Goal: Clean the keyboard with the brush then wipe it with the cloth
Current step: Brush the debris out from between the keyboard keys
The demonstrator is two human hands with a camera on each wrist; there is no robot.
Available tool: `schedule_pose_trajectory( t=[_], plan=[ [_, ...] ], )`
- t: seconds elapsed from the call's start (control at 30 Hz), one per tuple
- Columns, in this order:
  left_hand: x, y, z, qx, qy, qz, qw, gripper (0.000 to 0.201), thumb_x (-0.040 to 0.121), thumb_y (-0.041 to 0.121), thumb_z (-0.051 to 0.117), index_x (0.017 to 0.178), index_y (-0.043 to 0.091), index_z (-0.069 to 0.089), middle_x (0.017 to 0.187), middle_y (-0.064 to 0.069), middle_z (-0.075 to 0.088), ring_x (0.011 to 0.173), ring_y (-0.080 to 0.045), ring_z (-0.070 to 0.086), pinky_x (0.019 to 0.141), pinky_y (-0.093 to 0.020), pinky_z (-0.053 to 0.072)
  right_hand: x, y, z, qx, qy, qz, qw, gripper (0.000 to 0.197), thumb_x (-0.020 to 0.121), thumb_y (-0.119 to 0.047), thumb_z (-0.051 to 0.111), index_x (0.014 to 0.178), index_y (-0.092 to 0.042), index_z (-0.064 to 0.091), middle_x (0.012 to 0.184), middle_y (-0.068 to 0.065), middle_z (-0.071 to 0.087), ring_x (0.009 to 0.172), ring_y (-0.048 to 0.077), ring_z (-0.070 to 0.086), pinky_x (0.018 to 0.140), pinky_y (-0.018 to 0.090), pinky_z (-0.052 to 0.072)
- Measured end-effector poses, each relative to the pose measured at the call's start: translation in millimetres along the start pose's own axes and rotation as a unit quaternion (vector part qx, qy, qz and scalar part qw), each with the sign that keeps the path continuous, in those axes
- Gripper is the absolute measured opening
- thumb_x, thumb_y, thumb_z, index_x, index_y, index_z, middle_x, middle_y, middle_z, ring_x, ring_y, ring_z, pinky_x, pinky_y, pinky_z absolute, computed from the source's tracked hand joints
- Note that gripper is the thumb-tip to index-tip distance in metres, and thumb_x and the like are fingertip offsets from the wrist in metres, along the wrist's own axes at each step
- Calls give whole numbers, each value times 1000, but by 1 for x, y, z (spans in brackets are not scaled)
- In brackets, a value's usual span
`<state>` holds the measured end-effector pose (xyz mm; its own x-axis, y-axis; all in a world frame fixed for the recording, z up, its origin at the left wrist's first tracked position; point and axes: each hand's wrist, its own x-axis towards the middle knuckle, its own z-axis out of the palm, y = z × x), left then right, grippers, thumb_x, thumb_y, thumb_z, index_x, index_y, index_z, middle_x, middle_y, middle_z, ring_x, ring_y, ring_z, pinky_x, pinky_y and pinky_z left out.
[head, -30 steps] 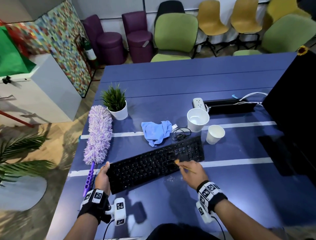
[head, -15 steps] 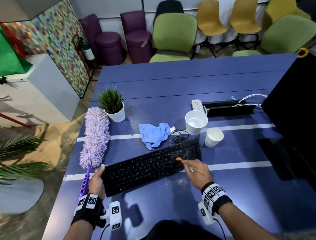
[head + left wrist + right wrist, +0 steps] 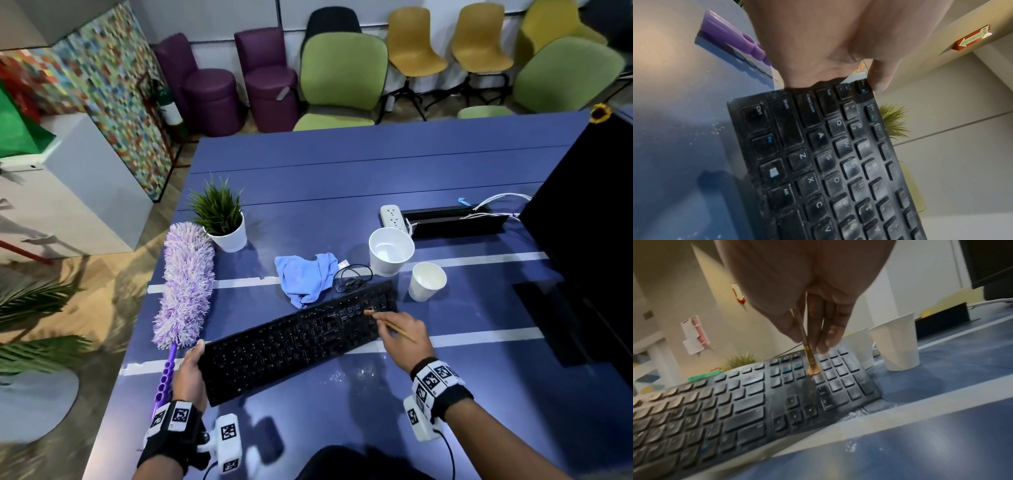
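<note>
The right hand (image 3: 404,337) pinches a thin wooden brush (image 3: 807,347) between thumb and fingers, its handle sloping back over the knuckles. The bristle tip presses on the keyboard (image 3: 298,342) at the gap beside the number pad, at the end nearest this hand; the bristles splay against the keys. The left hand (image 3: 190,375) grips the opposite end of the keyboard, thumb curled over the far corner by the top key row and palm against the short edge. The keyboard lies slanted on the blue table (image 3: 342,178), its keys dusted with pale powder. Loose white specks lie on the table just in front of the right hand.

The blue cloth (image 3: 305,275) sits crumpled just beyond the keyboard, between the two hands and farther out, touching neither. A coiled black cable (image 3: 352,274) lies beside it.

Beyond the right hand stand a small paper cup (image 3: 426,281) and a larger white cup (image 3: 390,250), near the keyboard's far corner. Beside the left hand, on its outer side, lies a purple duster (image 3: 186,284) with its handle running past the wrist. A potted plant (image 3: 222,219) stands past the duster's head.
</note>
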<state>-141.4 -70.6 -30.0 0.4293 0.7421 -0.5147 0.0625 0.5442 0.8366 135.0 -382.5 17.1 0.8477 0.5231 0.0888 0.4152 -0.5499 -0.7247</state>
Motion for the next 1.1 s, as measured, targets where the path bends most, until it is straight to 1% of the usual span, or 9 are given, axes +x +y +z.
schedule_pose_trajectory(
  t=[0.13,0.3,0.4,0.5,0.57,0.7,0.83,0.97,1.1],
  plan=[
    [-1,-3,2,-9,-8,12,1000,56,92,39,49,126,-6,50,115,-24,57,104,-32,59,90,-37,48,7,9,-5,-37,22,63,997,20,85,-17,65,94,-31,76,77,3,67,60,12,61,69,25,56],
    [-10,0,6,-27,-23,2,999,32,95,35,45,102,8,62,104,-19,61,79,-20,69,67,-25,57,8,2,-6,-34,-76,-17,996,19,85,-16,65,94,-27,77,78,-4,71,61,2,61,72,14,53],
    [-12,2,7,-33,-16,-5,999,29,93,37,48,102,13,62,106,-17,62,84,-22,68,71,-28,57,20,-2,-9,-11,21,-13,1000,19,85,-18,67,97,-30,76,82,-4,70,67,2,64,73,2,46],
    [-11,3,7,-40,-10,-7,999,28,93,37,49,103,15,62,107,-16,62,85,-22,68,77,-30,56,20,3,-6,-45,-23,-3,999,17,84,-18,66,94,-27,77,81,2,75,67,16,69,72,24,58],
    [-10,3,8,-40,-3,-5,999,28,92,38,50,105,15,61,107,-17,62,85,-23,68,79,-32,55,12,4,-4,-84,-54,3,995,18,85,-18,64,94,-25,77,84,1,76,71,19,69,75,28,58],
    [-9,1,8,-43,8,-1,999,41,89,39,52,119,12,55,115,-20,58,99,-28,61,91,-39,47,7,3,-4,-17,34,-23,999,19,84,-11,68,96,-22,77,86,-4,69,76,7,63,81,1,42],
    [-10,0,7,-36,24,3,999,60,87,41,56,128,-2,51,122,-21,59,113,-33,58,98,-42,45,-1,17,4,-79,-71,64,992,15,85,-19,64,87,-26,77,83,-1,76,76,17,71,73,24,57],
    [-10,-1,3,-33,35,4,999,72,75,47,64,125,-3,52,130,-28,54,121,-41,53,107,-51,38,-15,13,11,-37,-109,16,993,18,88,-17,64,96,-26,77,94,-15,73,82,-1,66,82,14,52],
    [-10,-3,2,-23,39,-4,999,63,80,43,62,125,-1,55,129,-27,56,120,-40,54,106,-50,39,-16,17,4,-51,-67,68,994,22,88,-18,62,96,-32,76,87,-10,73,73,7,63,68,15,46]
  ],
)
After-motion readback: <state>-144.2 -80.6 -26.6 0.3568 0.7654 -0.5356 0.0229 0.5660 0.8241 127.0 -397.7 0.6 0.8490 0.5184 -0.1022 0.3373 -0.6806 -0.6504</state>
